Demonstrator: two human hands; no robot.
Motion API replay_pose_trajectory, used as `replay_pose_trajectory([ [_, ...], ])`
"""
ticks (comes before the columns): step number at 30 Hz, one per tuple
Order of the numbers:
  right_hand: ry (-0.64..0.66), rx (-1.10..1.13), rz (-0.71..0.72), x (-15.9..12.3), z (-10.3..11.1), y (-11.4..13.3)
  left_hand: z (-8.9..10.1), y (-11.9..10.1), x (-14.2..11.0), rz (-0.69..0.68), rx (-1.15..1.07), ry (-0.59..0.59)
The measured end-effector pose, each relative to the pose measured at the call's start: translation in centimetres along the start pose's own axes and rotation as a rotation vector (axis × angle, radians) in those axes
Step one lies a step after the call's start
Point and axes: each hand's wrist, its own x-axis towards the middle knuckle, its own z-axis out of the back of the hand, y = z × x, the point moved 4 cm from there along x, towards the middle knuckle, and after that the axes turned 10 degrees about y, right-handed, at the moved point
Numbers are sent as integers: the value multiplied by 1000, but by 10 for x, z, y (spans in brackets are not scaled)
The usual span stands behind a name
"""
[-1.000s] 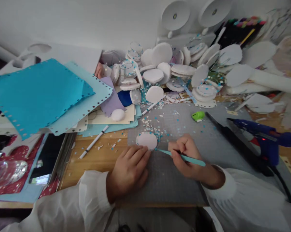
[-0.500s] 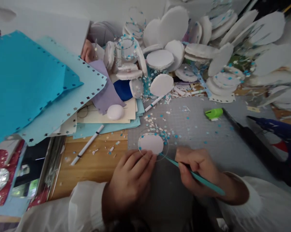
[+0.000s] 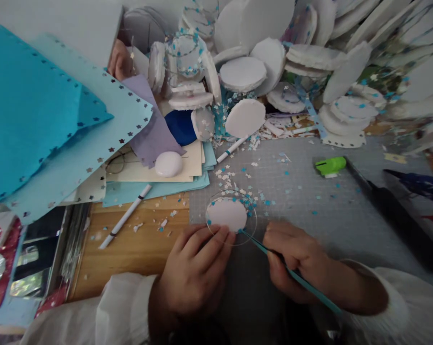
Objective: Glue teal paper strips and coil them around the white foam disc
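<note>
Sleeves [image 3: 130, 306] of white cloth run off the bottom of your view, dark shadow beside them. Your left hand [image 3: 194, 273] lies palm down, fingers close together, fingertips on the near edge of the white disc [image 3: 226, 215]; its thumb is hidden, so whether it pinches anything, you cannot tell. Your right hand [image 3: 306, 258] pinches the teal tweezers [image 3: 311, 286] between thumb and fingers, part of them covered by the hand. Their tip meets the disc's near right edge at a blue bit, too small to make out clearly.

The disc lies on the gray mat [image 3: 281, 191], within a thin clear ring [image 3: 256, 223] that your left fingers partly cover. Tiny blue and white bits [image 3: 225, 177] scatter beyond it. To your right, the black tool [image 3: 392, 206] and the blue glue gun [image 3: 423, 186] are cut off by the edge. Farther back, the heaped discs [image 3: 243, 74] overlap, blurring rightward; at upper left, a shape [image 3: 119, 60] like curled fingers is partly hidden.
</note>
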Motion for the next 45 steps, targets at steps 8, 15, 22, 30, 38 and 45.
replay_pose_trajectory([
  [8,26,-83,9,-1,1,4,0,-1,1,-7,-17,21],
  [15,-64,-40,121,-3,8,7,-2,0,0,-10,-15,7],
  [22,28,-80,89,-1,2,6,-1,0,0,-20,-28,7],
  [30,56,-61,37,-1,-2,0,0,1,0,-9,-24,15],
  [38,36,-78,55,-1,1,4,0,0,0,-3,-29,13],
  [45,1,-85,88,-3,1,4,1,0,1,-3,-20,6],
])
